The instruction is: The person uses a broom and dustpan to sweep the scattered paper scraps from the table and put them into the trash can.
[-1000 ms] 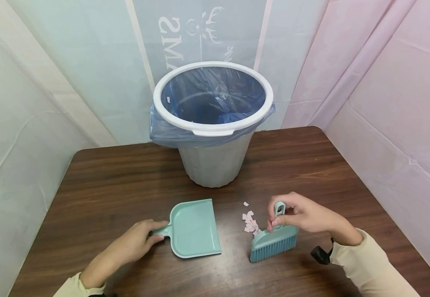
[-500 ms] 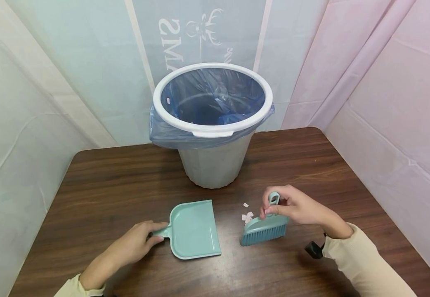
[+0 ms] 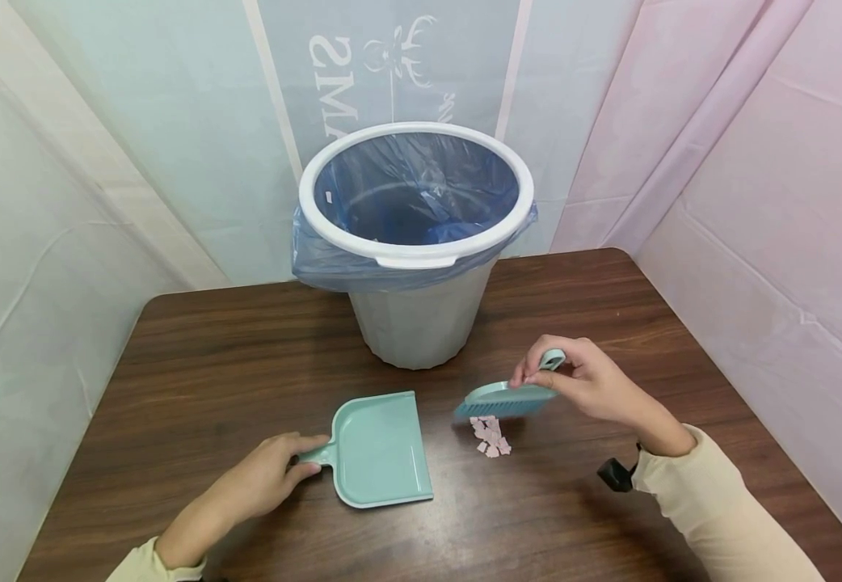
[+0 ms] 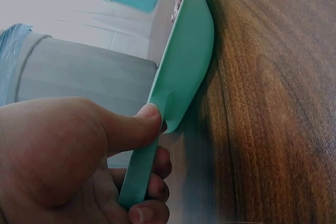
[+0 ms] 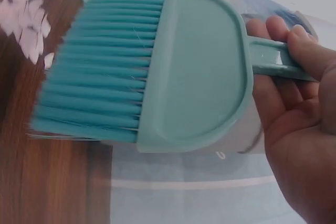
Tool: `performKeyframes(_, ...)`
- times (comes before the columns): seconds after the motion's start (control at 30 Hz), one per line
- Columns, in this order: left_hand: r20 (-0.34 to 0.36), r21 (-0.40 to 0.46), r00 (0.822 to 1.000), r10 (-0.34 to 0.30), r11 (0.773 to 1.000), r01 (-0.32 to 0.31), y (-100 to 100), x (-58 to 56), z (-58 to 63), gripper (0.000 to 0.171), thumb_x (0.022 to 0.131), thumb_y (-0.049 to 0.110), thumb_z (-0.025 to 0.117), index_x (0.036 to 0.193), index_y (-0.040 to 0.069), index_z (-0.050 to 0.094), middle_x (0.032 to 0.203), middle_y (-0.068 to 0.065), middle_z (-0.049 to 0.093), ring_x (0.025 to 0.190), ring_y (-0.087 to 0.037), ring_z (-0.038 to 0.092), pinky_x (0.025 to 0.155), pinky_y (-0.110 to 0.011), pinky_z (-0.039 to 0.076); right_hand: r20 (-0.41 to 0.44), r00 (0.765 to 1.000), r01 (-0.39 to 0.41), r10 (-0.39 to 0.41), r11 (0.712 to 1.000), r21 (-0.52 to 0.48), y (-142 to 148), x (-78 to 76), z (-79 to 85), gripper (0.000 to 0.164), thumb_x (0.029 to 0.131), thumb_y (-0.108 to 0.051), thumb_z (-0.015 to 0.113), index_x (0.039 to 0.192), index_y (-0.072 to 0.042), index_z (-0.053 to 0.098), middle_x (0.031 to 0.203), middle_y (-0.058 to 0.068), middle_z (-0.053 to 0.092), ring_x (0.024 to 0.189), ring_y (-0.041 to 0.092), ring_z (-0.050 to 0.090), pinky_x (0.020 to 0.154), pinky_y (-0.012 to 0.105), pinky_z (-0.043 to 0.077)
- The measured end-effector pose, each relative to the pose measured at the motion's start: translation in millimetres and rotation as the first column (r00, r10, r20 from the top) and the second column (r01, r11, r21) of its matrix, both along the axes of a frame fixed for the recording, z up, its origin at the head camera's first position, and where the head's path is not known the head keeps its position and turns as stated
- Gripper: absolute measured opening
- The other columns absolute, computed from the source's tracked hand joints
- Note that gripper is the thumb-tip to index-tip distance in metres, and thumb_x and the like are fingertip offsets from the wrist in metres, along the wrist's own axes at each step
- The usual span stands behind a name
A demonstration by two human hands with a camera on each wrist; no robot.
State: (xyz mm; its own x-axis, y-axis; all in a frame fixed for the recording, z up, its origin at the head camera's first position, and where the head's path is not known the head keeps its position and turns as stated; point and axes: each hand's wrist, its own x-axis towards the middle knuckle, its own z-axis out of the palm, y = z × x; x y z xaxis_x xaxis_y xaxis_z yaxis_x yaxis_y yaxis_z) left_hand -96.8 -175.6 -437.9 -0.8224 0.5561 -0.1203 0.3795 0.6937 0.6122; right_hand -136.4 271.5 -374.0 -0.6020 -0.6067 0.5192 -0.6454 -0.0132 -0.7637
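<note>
My left hand [image 3: 268, 471] grips the handle of a mint-green dustpan [image 3: 381, 449], which lies on the table with its straight edge facing right. In the left wrist view, the thumb presses on the handle and the fingers curl under it. My right hand [image 3: 584, 380] pinches the handle of a matching hand brush [image 3: 508, 396]. Its blue-green bristles [image 5: 100, 66] hang just behind a small pile of pale pink paper scraps [image 3: 490, 436]. Whether the bristles touch the table cannot be made out. The scraps lie to the right of the dustpan, apart from its edge.
A grey-white trash bin [image 3: 421, 315] with a white rim and a blue liner bag [image 3: 421, 186] stands at the back of the dark wood table [image 3: 246, 356]. One pale scrap clings inside the liner. Pale fabric sheets [image 3: 777, 202] surround the table on the back and sides.
The right hand has carried the brush away from me and slightly left, from the near side of the paper scraps to their far side. The left hand and dustpan stay put.
</note>
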Motion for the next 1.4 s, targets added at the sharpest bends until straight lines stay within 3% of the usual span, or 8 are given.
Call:
performKeyframes(0.17,0.002,0.001,1.000,-0.010,1.000,0.010,-0.3,0.0,0.7,0.038,0.094,0.011,0.073,0.129,-0.003,0.067,0.115,-0.009,0.072,0.108,-0.028,0.067,0.088,-0.043,0.057,-0.097,0.992,0.084,-0.080,0.995,0.046,-1.2,-3.5,-5.6,0.037,0.082,0.029,0.063,0.097,-0.005,0.063,0.094,0.013,0.074,0.094,0.018,0.071,0.077,0.021,0.055)
performKeyframes(0.4,0.008,0.001,1.000,-0.003,1.000,0.003,0.1,0.3,1.8,0.038,0.094,0.011,0.073,0.129,-0.003,0.067,0.114,-0.008,0.072,0.108,-0.028,0.067,0.087,-0.043,0.057,-0.142,0.972,0.202,-0.187,0.974,0.104,-1.7,-5.7,-14.7,0.041,0.081,0.029,0.064,0.094,-0.010,0.063,0.094,0.010,0.074,0.092,0.018,0.072,0.082,0.020,0.055)
performKeyframes(0.9,0.010,0.002,1.000,-0.003,1.000,0.003,0.0,-0.1,1.3,0.038,0.094,0.011,0.072,0.129,-0.003,0.067,0.109,-0.003,0.071,0.103,-0.022,0.066,0.084,-0.039,0.057,-0.131,0.981,0.163,-0.143,0.973,0.161,-1.5,4.1,-19.2,0.038,0.084,0.021,0.068,0.097,-0.015,0.064,0.096,0.001,0.074,0.089,0.018,0.071,0.073,0.020,0.054)
performKeyframes(1.07,0.010,-0.001,1.000,0.002,1.000,-0.002,-0.1,-0.3,1.5,0.038,0.094,0.011,0.072,0.130,-0.002,0.067,0.107,-0.001,0.071,0.098,-0.015,0.064,0.080,-0.035,0.057,-0.134,0.971,0.213,-0.197,0.969,0.123,-1.4,9.7,-17.2,0.039,0.081,0.024,0.069,0.097,-0.011,0.064,0.094,0.003,0.074,0.089,0.015,0.071,0.073,0.020,0.055)
performKeyframes(1.13,0.003,-0.005,1.000,0.007,1.000,-0.006,0.3,0.0,1.4,0.038,0.094,0.011,0.073,0.130,-0.002,0.067,0.104,0.000,0.070,0.093,-0.011,0.061,0.077,-0.032,0.056,-0.142,0.952,0.286,-0.271,0.953,0.098,-3.0,12.6,-15.5,0.038,0.080,0.025,0.069,0.097,-0.009,0.064,0.093,0.004,0.074,0.088,0.012,0.071,0.072,0.019,0.055)
performKeyframes(1.23,-0.026,-0.030,1.000,0.010,0.999,-0.011,2.2,1.7,2.0,0.038,0.094,0.010,0.073,0.129,-0.002,0.067,0.100,0.002,0.069,0.087,-0.007,0.057,0.074,-0.030,0.054,-0.180,0.895,0.424,-0.408,0.903,0.061,-7.0,18.5,-12.2,0.037,0.079,0.026,0.069,0.098,-0.004,0.063,0.091,0.006,0.074,0.086,0.009,0.071,0.067,0.018,0.056)
performKeyframes(1.33,-0.062,-0.059,0.998,0.011,0.998,-0.015,4.6,4.2,3.5,0.038,0.094,0.010,0.073,0.130,-0.001,0.067,0.096,0.003,0.068,0.083,-0.006,0.054,0.072,-0.030,0.054,-0.237,0.805,0.570,-0.544,0.820,0.051,-12.4,26.5,-8.6,0.033,0.081,0.025,0.069,0.099,-0.001,0.060,0.089,0.005,0.072,0.084,0.006,0.070,0.065,0.014,0.054)
performKeyframes(1.4,-0.111,-0.075,0.994,0.006,0.997,-0.014,5.8,5.6,4.2,0.037,0.093,0.009,0.074,0.129,0.000,0.068,0.096,0.002,0.068,0.085,-0.009,0.058,0.074,-0.032,0.056,-0.287,0.729,0.665,-0.622,0.742,0.080,-16.7,32.8,-6.0,0.030,0.083,0.022,0.070,0.100,0.000,0.058,0.088,0.005,0.071,0.082,0.006,0.069,0.064,0.011,0.052)
